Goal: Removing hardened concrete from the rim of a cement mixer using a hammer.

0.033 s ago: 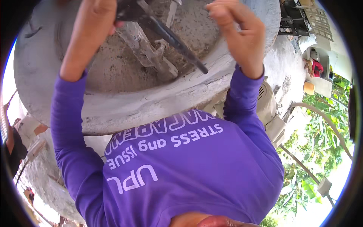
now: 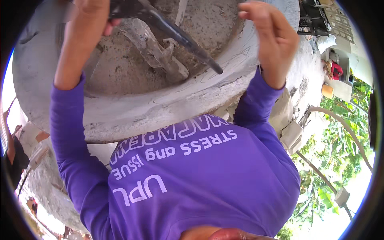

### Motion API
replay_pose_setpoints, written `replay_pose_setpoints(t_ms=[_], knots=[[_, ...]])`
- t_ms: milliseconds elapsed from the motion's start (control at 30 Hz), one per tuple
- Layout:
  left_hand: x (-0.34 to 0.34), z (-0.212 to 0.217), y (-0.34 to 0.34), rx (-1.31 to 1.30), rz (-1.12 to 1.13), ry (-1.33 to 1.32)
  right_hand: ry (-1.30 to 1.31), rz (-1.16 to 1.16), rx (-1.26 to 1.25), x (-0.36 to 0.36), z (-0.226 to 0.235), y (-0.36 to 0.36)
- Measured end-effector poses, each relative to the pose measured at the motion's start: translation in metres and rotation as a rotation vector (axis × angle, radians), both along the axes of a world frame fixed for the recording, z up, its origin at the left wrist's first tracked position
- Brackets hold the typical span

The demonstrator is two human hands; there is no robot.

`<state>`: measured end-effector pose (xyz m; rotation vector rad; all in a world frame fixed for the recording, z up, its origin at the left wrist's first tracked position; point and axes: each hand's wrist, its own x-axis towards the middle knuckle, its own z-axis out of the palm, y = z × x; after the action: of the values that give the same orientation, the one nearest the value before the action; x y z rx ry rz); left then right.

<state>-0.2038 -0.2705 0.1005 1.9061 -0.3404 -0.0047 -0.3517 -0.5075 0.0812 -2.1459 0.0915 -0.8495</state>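
Observation:
At the top left, my left hand point(image 2: 89, 18) is partly cut off by the picture's edge. Its fingers curl beside a dark metal piece point(image 2: 124, 8), and what they grip is hidden; a blurred grey shape point(image 2: 54, 12) sticks out on its other side. From the dark piece a long black bar point(image 2: 182, 38) slants down to the right, across a large round grey basin point(image 2: 132, 114). A rough, cement-crusted arm point(image 2: 150, 52) lies inside the basin below the bar. My right hand point(image 2: 276, 42) hovers over the basin's right rim, fingers loosely bent and apart, with nothing visible in it.
Black crates point(image 2: 314, 18) stand at the far right, beside a pale slatted rack point(image 2: 340, 24). Farther back is a person in red point(image 2: 336, 71). A curved pipe point(image 2: 344, 124) rises before green plants point(image 2: 330, 160). On the left edge, something dark point(image 2: 18, 160) hangs near pale rubble.
My right hand has moved right, away from the bar's tip. My left hand has shifted slightly left, and the grey blur beside it now shows more. The black bar is slightly displaced.

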Motion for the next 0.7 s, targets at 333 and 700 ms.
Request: replay_pose_setpoints(t_ms=[333, 700], knots=[[0.025, -0.004, 0.039, 0.098, 0.073, 0.453, 0.047, -0.275, 0.47, -0.059, -0.047, -0.026], [0.014, -0.022, 0.157, -0.179, 0.08, 0.501, -0.121, -0.332, 0.436, -0.063, -0.06, -0.032]])
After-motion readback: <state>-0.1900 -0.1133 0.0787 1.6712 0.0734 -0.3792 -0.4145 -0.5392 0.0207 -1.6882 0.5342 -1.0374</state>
